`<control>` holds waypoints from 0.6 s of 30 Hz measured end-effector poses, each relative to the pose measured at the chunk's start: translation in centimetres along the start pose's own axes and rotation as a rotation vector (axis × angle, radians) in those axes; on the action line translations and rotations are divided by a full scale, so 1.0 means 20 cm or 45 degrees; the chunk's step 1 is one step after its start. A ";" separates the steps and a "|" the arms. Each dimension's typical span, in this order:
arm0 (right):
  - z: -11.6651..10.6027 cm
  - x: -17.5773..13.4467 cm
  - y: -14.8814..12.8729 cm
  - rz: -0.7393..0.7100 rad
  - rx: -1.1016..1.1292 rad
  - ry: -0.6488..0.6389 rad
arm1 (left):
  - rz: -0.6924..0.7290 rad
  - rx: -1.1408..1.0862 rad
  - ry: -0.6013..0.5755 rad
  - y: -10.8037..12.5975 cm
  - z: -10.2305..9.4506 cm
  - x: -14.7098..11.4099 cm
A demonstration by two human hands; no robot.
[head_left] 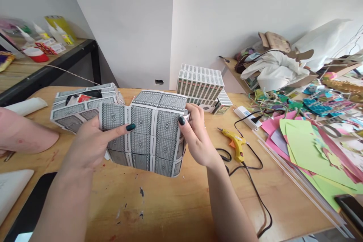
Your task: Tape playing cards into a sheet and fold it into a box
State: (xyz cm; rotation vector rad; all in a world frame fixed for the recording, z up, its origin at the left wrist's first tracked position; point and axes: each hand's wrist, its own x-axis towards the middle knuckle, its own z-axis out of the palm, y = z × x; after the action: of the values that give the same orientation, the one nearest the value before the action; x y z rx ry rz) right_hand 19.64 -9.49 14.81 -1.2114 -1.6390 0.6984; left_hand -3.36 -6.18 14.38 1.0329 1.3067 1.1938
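Between my hands a box built from patterned playing cards (pixel 141 144) is held up over the wooden table, tilted so one broad side faces me. My left hand (pixel 95 141) grips its left edge, thumb lying across the front and fingers hidden behind. On the right edge, my right hand (pixel 197 132) is closed with the thumb in front and the fingers curled behind the upper corner. Behind it on the left stands a second playing-card box (pixel 72 115), with dark and red items inside. Stacked card packs (pixel 200 83) stand behind to the right.
A yellow glue gun (pixel 236 143) lies on the right with its black cable looping forward. Near it are a white power strip (pixel 247 118), clear glue sticks (pixel 300 177) and coloured paper (pixel 309 143). Glue bottles (pixel 64 34) stand on the left shelf. A dark tablet (pixel 31 204) lies front left.
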 end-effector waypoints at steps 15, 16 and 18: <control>0.05 0.04 0.17 0.868 1.206 0.031 | 0.383 0.616 -0.278 -0.21 0.13 0.03; 0.06 0.05 0.14 0.860 1.224 0.027 | 0.487 0.585 -0.347 -0.17 0.18 0.00; 0.07 0.06 0.08 0.846 1.243 0.006 | 0.587 0.463 -0.472 -0.11 0.26 -0.03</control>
State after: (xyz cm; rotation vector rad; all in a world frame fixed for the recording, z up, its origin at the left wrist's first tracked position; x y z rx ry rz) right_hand 18.96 -7.76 13.43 -0.9622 -0.6413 1.6515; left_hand 2.05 -6.64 12.43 1.8007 1.0365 1.0379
